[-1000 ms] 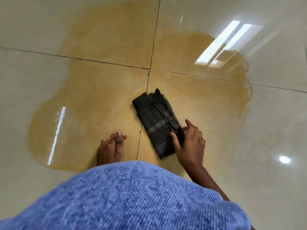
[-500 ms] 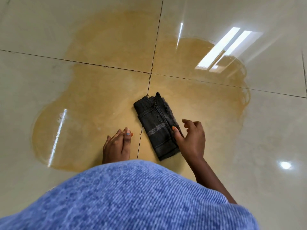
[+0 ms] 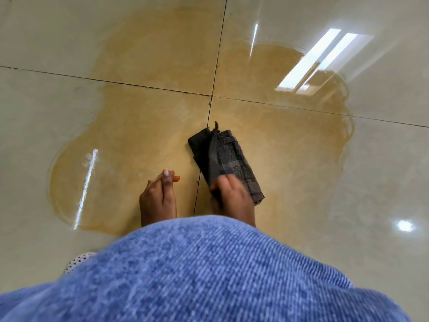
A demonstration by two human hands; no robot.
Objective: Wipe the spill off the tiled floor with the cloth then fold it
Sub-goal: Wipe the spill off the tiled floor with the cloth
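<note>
My right hand (image 3: 233, 196) presses on the near end of the dark folded cloth (image 3: 228, 159), fingers blurred, so I cannot tell whether they pinch it. The cloth lies in the yellowish spill (image 3: 139, 135) on the tiled floor (image 3: 46, 43). My left hand (image 3: 157, 198) rests flat beside it, fingers together, apart from the cloth.
</note>
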